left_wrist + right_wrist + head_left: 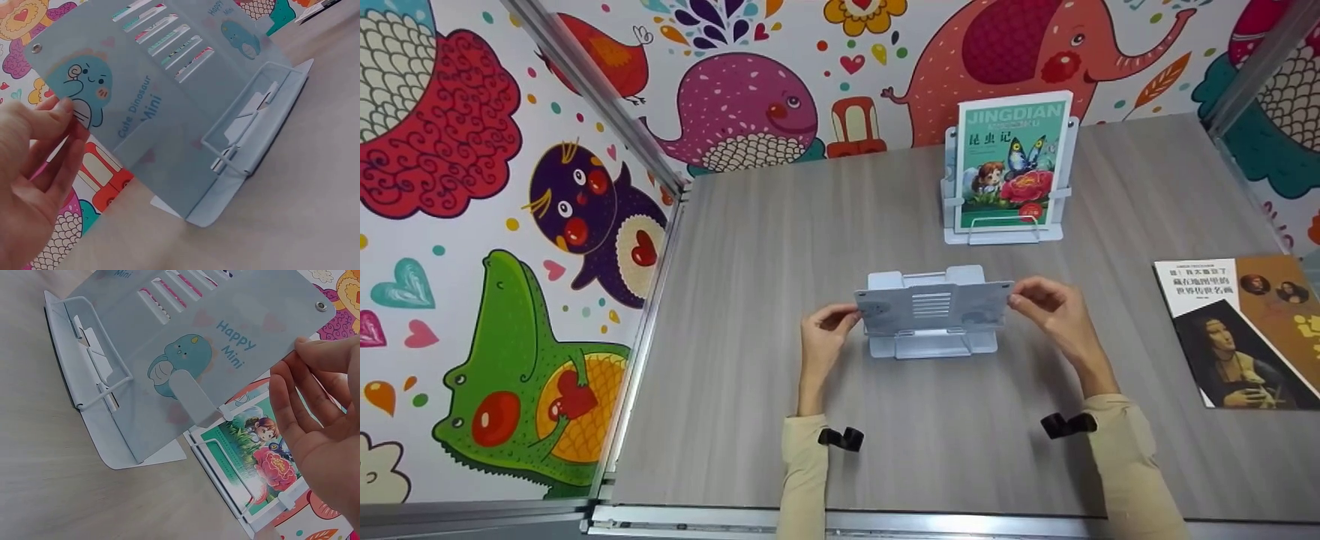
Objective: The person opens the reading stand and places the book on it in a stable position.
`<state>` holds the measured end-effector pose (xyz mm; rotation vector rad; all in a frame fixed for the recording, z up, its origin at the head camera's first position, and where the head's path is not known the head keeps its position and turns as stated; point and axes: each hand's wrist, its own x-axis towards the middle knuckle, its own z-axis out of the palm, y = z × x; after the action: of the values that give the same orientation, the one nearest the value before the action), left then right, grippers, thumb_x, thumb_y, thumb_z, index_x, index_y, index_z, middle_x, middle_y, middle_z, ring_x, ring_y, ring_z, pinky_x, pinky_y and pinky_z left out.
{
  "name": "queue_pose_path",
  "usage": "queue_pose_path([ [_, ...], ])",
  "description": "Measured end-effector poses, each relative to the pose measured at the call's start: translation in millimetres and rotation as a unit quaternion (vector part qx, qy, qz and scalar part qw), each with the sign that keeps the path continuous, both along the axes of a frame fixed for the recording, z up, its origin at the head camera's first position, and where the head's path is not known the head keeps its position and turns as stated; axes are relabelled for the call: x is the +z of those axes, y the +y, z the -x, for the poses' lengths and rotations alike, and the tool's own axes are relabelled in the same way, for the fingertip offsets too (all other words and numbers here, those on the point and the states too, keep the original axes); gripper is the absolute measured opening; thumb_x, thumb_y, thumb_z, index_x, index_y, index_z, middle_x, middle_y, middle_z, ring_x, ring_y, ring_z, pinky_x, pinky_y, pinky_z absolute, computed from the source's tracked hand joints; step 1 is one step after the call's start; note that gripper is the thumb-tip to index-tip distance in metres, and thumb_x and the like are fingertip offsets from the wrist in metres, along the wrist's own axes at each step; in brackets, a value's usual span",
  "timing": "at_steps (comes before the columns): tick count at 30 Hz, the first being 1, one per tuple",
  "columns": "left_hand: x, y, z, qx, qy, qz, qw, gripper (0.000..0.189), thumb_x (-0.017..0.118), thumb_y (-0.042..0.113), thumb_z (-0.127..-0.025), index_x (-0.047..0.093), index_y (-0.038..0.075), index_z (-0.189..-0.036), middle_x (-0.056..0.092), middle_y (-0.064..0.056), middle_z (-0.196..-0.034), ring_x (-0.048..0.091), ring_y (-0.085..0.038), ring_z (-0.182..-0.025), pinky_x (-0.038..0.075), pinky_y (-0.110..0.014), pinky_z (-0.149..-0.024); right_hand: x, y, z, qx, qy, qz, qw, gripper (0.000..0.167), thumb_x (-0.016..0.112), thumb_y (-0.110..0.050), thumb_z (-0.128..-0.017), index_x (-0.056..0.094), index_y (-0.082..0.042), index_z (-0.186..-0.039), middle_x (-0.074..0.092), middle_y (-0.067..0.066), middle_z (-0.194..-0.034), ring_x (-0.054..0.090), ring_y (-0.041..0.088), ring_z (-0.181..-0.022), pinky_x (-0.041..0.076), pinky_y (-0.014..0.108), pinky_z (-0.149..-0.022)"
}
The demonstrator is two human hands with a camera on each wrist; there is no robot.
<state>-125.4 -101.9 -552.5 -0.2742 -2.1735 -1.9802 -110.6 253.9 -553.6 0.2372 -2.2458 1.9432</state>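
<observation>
A pale blue metal book stand (889,313) stands unfolded on the table, its back plate raised at a tilt. My left hand (823,337) pinches the plate's left side edge between thumb and fingers, by the dinosaur drawing (93,79). On the opposite side edge, my right hand (1061,319) pinches the plate just below its corner rivet (320,306). Along the front of the base runs a wire page holder (225,132). A side clip (194,396) lies folded across the plate's "Happy Mini" side.
Behind, a second book stand (950,187) holds a green children's book (986,176) upright. Another book (1207,352), with a painted portrait on its cover, lies flat at the right of the table (735,300). Cartoon-printed walls (607,60) border the back and left.
</observation>
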Motion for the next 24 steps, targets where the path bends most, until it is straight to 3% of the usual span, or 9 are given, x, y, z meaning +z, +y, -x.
queue_pose_path([
  [7,1.5,11.3,2.4,0.028,-0.007,0.008,0.9996,0.009,0.069,-0.01,-0.088,0.074,-0.012,-0.096,0.073,-0.028,-0.092,0.069,-0.014,-0.079,0.054,-0.015,-0.07,-2.2,7.0,-10.2,0.031,0.018,0.004,0.9993,0.009,0.065,0.005,-0.094,0.068,0.008,-0.101,0.071,0.003,-0.09,0.066,0.011,-0.081,0.056,0.018,-0.077],
  [17,9.5,35.5,25.2,0.073,0.024,0.026,0.9967,0.009,0.07,-0.011,-0.087,0.075,-0.013,-0.094,0.074,-0.027,-0.089,0.072,-0.04,-0.079,0.058,-0.019,-0.07,-3.8,16.2,-25.1,0.128,0.009,0.018,0.9916,0.014,0.066,0.012,-0.089,0.071,0.005,-0.099,0.072,0.002,-0.092,0.067,0.013,-0.079,0.057,0.02,-0.074],
  [23,14.0,53.3,37.9,0.103,0.027,0.034,0.9938,0.009,0.071,-0.011,-0.085,0.076,-0.013,-0.093,0.075,-0.027,-0.089,0.073,-0.043,-0.079,0.056,-0.016,-0.068,-4.9,14.1,-28.3,0.163,-0.009,0.028,0.9862,0.013,0.068,0.011,-0.088,0.072,0.004,-0.098,0.073,-0.001,-0.097,0.068,0.012,-0.084,0.059,0.022,-0.078],
  [24,9.9,55.2,43.0,0.108,0.026,0.034,0.9933,0.009,0.072,-0.01,-0.085,0.076,-0.012,-0.093,0.075,-0.026,-0.089,0.073,-0.043,-0.079,0.055,-0.016,-0.067,-5.1,12.5,-28.8,0.165,-0.014,0.028,0.9858,0.012,0.068,0.01,-0.088,0.072,0.005,-0.098,0.073,-0.001,-0.097,0.068,0.012,-0.084,0.059,0.023,-0.078],
])
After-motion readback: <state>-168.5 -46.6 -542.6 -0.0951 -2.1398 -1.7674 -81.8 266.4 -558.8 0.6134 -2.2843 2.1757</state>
